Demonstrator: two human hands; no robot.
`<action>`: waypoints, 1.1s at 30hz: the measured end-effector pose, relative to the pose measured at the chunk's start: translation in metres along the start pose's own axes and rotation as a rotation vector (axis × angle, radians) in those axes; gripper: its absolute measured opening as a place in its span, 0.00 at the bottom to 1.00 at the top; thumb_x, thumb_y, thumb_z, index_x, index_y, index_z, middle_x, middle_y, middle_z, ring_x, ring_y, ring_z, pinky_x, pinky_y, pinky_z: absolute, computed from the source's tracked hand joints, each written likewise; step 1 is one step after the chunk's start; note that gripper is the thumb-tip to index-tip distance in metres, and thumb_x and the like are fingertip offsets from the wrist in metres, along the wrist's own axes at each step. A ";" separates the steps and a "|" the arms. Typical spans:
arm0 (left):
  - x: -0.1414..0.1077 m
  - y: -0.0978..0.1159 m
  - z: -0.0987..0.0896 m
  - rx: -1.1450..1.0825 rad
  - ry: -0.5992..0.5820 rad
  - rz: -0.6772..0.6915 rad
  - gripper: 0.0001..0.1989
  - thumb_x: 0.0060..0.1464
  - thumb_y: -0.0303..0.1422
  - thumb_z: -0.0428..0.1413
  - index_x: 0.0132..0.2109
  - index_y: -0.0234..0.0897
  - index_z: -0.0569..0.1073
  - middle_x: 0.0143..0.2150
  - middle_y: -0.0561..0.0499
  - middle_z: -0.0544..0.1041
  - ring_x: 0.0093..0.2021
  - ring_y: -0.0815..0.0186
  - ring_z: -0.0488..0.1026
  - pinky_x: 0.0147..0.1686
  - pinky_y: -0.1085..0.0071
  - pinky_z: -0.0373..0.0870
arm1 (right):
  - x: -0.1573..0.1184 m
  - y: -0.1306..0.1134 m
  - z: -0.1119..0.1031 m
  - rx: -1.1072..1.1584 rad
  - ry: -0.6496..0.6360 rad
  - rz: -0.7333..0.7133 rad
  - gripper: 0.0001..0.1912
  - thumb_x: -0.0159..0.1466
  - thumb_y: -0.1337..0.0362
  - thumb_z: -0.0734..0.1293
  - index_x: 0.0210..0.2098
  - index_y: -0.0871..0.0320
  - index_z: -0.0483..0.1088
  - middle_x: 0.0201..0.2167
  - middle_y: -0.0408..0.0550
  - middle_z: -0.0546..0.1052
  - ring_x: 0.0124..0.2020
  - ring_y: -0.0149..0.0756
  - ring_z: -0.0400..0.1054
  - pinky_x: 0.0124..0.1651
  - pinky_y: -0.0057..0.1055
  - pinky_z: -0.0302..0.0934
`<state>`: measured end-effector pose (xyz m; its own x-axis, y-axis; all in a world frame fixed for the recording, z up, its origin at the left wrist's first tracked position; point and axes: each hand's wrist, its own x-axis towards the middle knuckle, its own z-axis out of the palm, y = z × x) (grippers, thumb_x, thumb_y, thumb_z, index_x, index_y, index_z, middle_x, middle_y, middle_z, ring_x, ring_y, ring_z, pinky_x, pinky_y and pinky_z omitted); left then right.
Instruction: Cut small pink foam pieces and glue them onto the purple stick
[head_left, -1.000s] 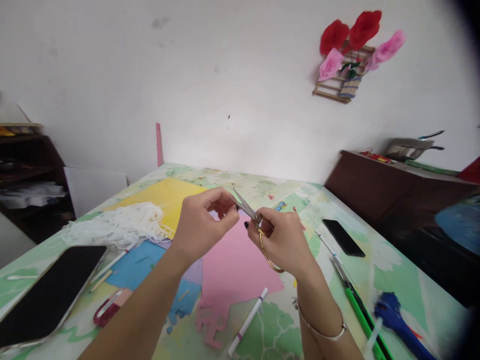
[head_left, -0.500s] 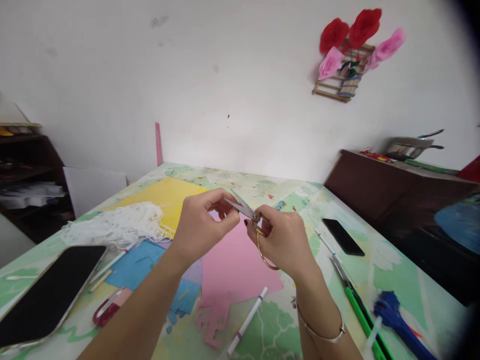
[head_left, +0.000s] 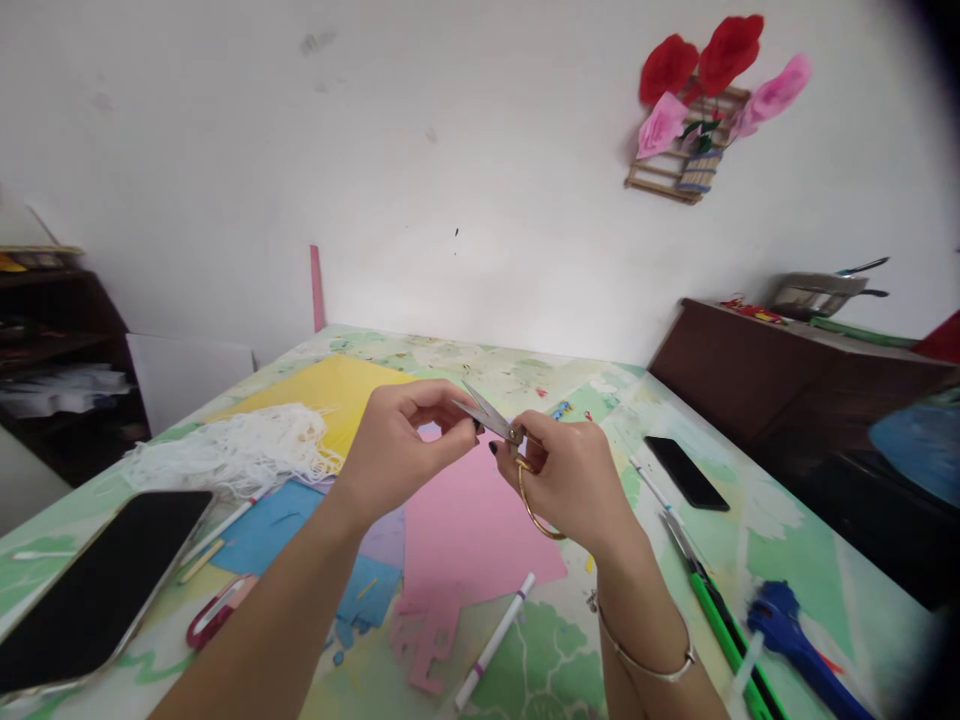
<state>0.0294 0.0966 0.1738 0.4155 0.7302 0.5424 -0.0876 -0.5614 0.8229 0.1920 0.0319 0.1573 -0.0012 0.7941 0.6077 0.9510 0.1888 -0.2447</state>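
Observation:
My right hand [head_left: 574, 480] is closed around a pair of small scissors [head_left: 491, 415] with gold handles, their blades apart and pointing left. At the blades, the thumb and fingers of my left hand [head_left: 409, 445] are pinched together; what they hold, if anything, is too small to make out. Both hands are raised above a sheet of pink paper [head_left: 465, 520] with a cut-up lower edge. Blue paper [head_left: 262, 540] lies partly behind my left forearm. A white marker with purple bands [head_left: 495, 640] rests below the pink sheet.
On the left lie a large phone [head_left: 105, 590], white yarn [head_left: 240, 445], yellow paper [head_left: 330, 390] and a pink-handled cutter [head_left: 217, 610]. To the right are a black phone [head_left: 686, 472], a green-handled knife [head_left: 720, 610] and a blue glue gun [head_left: 795, 640].
My left thumb has shifted slightly near the blades, and a small yellow scrap now shows beside my right wrist. The scissors stay almost where they were.

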 end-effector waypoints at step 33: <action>0.002 -0.002 -0.003 -0.176 -0.092 0.000 0.11 0.44 0.18 0.52 0.29 0.34 0.76 0.25 0.54 0.77 0.28 0.70 0.75 0.30 0.76 0.74 | -0.001 -0.001 0.000 0.147 0.012 0.000 0.15 0.58 0.59 0.66 0.20 0.57 0.60 0.12 0.35 0.59 0.17 0.24 0.48 0.23 0.23 0.44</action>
<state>0.0278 0.0998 0.1736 0.4954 0.6871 0.5314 -0.2415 -0.4788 0.8441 0.1907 0.0310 0.1571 0.0033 0.7875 0.6163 0.8954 0.2721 -0.3525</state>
